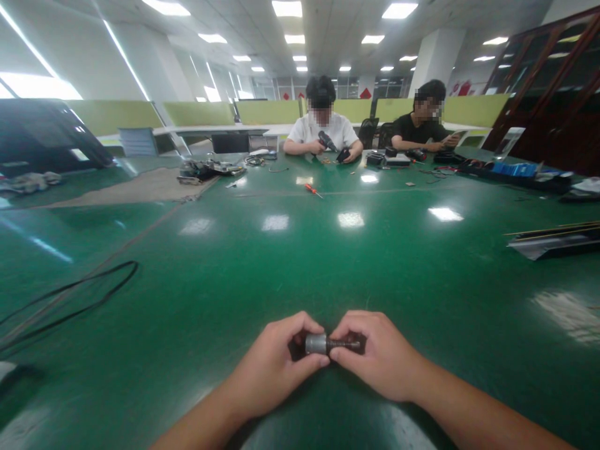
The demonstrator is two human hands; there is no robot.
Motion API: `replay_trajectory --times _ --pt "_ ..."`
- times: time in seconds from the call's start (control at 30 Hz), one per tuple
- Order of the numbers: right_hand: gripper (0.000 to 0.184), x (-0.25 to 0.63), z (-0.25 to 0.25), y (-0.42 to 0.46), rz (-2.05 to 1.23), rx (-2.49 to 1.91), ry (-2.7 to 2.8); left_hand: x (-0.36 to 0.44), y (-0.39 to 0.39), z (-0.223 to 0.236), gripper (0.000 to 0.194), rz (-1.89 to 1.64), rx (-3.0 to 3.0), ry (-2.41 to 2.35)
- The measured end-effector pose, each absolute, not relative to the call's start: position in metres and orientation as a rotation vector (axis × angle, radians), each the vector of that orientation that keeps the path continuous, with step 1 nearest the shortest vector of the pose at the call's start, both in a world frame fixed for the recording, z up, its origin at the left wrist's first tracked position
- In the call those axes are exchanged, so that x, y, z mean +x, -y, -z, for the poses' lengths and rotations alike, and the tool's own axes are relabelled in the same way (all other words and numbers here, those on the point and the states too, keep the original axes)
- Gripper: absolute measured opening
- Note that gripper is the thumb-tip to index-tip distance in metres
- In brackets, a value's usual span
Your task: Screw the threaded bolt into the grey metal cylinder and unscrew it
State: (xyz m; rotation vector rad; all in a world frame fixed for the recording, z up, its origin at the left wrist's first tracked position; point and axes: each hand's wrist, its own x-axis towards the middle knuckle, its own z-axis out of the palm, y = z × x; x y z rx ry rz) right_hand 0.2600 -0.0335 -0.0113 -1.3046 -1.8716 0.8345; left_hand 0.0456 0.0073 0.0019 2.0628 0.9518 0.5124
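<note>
Near the front of the green table (pixel 281 269), my two hands meet around a small metal part. Its left portion is a wide grey metal cylinder (pixel 315 344), gripped between the thumb and fingers of my left hand (pixel 276 359). From its right side runs a narrower, dark, ribbed shaft (pixel 345 344), pinched by my right hand (pixel 382 356). The part lies roughly level, and cylinder and shaft are in line. Whether they are one piece or two fitted together, I cannot tell. The fingers hide both ends in part.
A black cable (pixel 100 300) loops at the left. Further off lies a red screwdriver (pixel 313 190). Across the table a person in white (pixel 344 128) holds a power drill (pixel 327 141); another person (pixel 407 128) sits to the right. A dark metal channel (pixel 557 242) lies at right.
</note>
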Motion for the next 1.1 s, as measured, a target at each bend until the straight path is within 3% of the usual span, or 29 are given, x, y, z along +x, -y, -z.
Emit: replay_trajectory --times 1.1 --pt "0.002 0.2581 0.0078 0.0347 -0.814 -1.327 1.854 0.0459 -0.0086 -0.0066 0.017 -0.494 2.013 -0.999"
